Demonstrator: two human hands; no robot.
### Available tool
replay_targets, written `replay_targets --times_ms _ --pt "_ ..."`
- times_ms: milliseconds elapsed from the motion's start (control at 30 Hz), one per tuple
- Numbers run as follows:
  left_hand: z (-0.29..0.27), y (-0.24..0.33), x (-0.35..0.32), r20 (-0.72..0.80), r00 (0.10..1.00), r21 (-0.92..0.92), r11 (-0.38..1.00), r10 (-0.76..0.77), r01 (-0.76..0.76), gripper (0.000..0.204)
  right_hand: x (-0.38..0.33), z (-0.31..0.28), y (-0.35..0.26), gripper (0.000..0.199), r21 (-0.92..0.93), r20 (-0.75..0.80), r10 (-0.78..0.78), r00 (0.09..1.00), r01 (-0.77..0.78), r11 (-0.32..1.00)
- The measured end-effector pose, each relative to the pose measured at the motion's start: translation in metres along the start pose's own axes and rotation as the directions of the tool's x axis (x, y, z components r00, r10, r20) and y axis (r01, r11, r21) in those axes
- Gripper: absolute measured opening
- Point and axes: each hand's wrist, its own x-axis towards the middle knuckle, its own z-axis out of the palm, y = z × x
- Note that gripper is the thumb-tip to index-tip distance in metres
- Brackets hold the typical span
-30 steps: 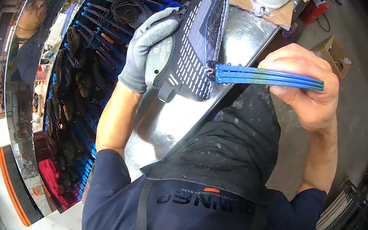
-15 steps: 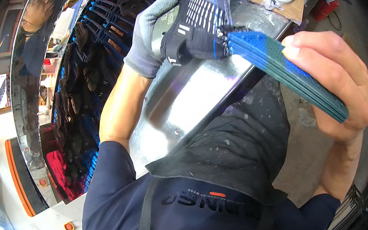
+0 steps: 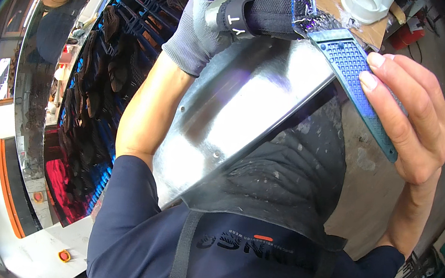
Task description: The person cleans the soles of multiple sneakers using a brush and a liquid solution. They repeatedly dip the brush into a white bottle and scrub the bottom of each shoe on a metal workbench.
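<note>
From the head camera I see my left hand (image 3: 229, 27), in a grey knit glove with a black patterned back, closed around the top edge of a shiny curved sheet-metal piece (image 3: 248, 109) that slopes down toward my chest. My right hand (image 3: 414, 119) is bare and grips a flat blue tool (image 3: 358, 83) with a dotted, textured face; the fingers (image 3: 383, 75) lie across its upper side and the thumb is hidden behind it. The tool runs slanting from my right palm up toward the glove, and its upper end touches or sits just beside the glove's fingertips at the metal's top corner; I cannot tell exactly which. The metal sheet rests against my dark, dusty apron (image 3: 282, 190), above my navy shirt (image 3: 134, 239). To my left stands a blue rack (image 3: 101, 97) hung with dark items, with a polished metal band (image 3: 38, 90) curving beside it. Beyond my hands lies a piece of brown cardboard (image 3: 331, 3) with a white round container (image 3: 367, 4) on it, and the concrete floor (image 3: 361, 177) shows under my right forearm.
</note>
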Motion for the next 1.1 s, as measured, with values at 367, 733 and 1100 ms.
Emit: replay_targets --times_ms 367,733,1100 --pt "0.006 0.000 -0.006 0.057 0.997 0.018 0.999 -0.043 0.042 0.051 -0.002 0.025 -0.006 0.035 -0.087 -0.139 -0.016 0.990 0.004 0.996" --pt "-0.014 -0.003 -0.014 0.507 0.750 0.848 -0.404 0.425 -0.344 0.070 -0.001 0.026 -0.012 0.033 -0.090 -0.163 0.023 0.986 -0.038 0.995" --pt "-0.003 -0.001 -0.008 0.000 0.993 0.367 0.923 0.122 -0.114 0.039 0.003 0.022 -0.016 0.032 0.103 -0.203 0.151 0.968 -0.132 0.986"
